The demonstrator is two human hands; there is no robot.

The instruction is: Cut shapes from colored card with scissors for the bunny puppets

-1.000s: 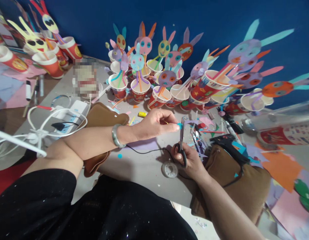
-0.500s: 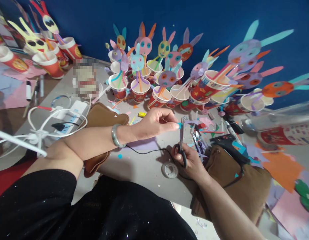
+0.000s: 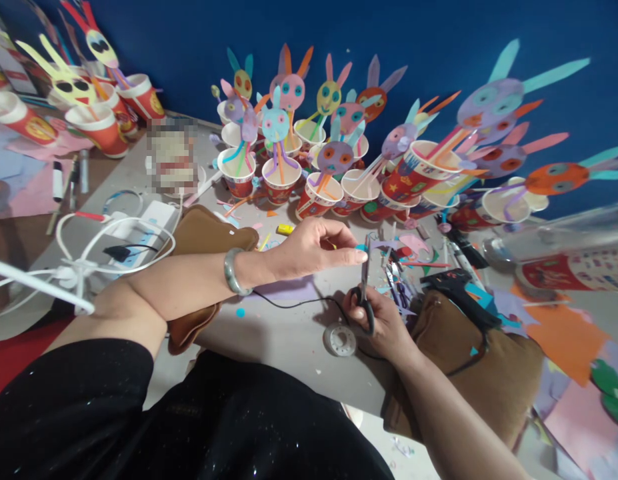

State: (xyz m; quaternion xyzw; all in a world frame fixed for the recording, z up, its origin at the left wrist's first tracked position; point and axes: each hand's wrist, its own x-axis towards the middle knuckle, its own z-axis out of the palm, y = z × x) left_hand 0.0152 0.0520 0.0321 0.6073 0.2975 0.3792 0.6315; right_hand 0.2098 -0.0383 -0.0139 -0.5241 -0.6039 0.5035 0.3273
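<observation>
Left hand [image 3: 313,250] has its thumb tip a touch further right than in the earlier frame, and less of the blue paper [image 3: 361,247] shows; the scissors [image 3: 365,279] also sit very slightly further right, while the rest looks unchanged. The blue paper lies at the left hand's grip, pinched at the tip of the thumb and mostly hidden by it, just left of the blades and near their points. The left hand is thus the nearer one; its fingers point right, across the line of the scissors. The right hand [image 3: 383,323] has its grip closed round the black handles, below and nearer the body. The scissors' long axis runs away from the person, tips forward, held above the surface [image 3: 283,353]. Whether the blades touch the paper is too small to tell, as is the paper's long axis. A tape roll [image 3: 341,340] rests on the surface just left of the right hand; a blue dot [image 3: 241,313] lies well apart, below the bracelet [image 3: 233,271].
</observation>
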